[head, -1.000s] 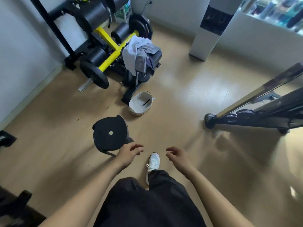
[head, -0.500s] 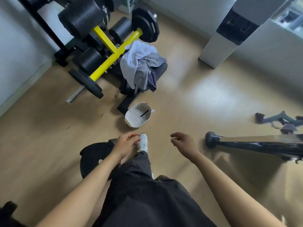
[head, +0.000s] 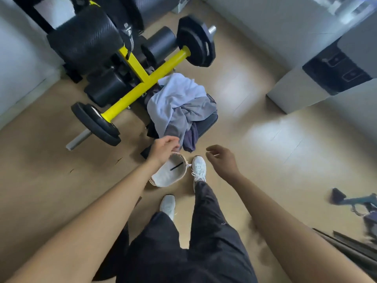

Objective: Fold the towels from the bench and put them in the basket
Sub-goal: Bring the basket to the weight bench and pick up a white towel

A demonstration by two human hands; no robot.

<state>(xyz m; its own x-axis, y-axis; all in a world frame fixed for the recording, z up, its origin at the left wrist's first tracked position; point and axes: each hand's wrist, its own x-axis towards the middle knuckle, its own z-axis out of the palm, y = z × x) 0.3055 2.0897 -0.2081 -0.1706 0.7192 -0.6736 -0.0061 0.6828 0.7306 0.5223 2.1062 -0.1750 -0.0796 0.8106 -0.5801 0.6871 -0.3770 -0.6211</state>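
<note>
A loose pile of towels (head: 179,103), pale blue on top with grey and dark purple ones hanging below, lies on the black bench seat (head: 207,124). On the floor just in front of it stands a small round basket (head: 163,177) with a white lining and a woven rim. My left hand (head: 163,149) hovers over the basket's far rim, its loosely curled fingertips at the hanging edge of the grey towel; I see no grip. My right hand (head: 222,160) hangs relaxed and empty to the right of the towels, above my front shoe.
The bench belongs to a black gym machine with a yellow frame (head: 142,82) and weight plates (head: 195,40) on both ends. A white and black appliance (head: 318,82) stands at the right. A teal object (head: 355,201) lies on the floor at lower right. My white shoe (head: 199,167) touches the basket.
I have walked forward to the bench; the basket now lies at my feet. Both hands have risen toward the towels, the left one reaching their hanging edge. The black stool has left the view.
</note>
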